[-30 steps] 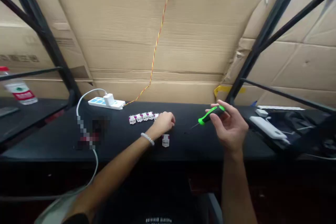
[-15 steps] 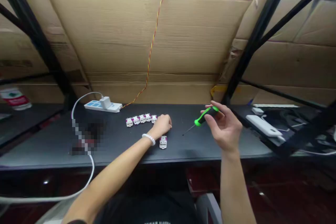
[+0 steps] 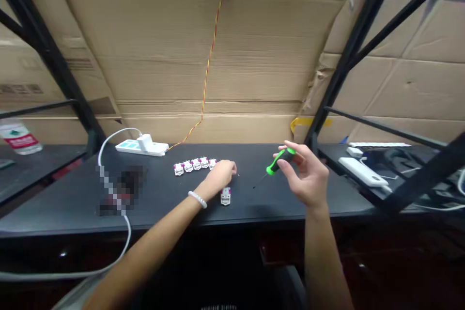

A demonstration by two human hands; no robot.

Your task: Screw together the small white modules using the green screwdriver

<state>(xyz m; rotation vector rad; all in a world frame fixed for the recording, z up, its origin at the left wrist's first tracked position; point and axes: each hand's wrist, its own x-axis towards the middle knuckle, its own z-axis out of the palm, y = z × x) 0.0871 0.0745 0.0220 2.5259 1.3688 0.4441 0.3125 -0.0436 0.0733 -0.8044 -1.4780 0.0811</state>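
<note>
My right hand (image 3: 304, 169) is closed round the green and black handle of a screwdriver (image 3: 284, 159), held above the table. The thin shaft slants down to the left, its dark tip near the tabletop. My left hand (image 3: 220, 176) is low over the black table, fingers bent together, and whatever they pinch is hidden. A tiny light speck lies just right of these fingertips. Several small white and purple modules (image 3: 196, 164) sit in a row left of this hand, which partly covers the end one. One separate module (image 3: 225, 196) lies below the hand, nearer the table edge.
A white power strip (image 3: 157, 148) with a plugged-in adapter stands at the back left, its white cable looping forward. A twisted yellow-red wire (image 3: 208, 68) runs up the cardboard wall. Black frame posts rise on both sides. A white device (image 3: 363, 172) and cables lie at right.
My right hand and the screwdriver have shifted slightly left, with the handle a little lower. The left wrist has moved slightly left, while its fingers stay near the same spot.
</note>
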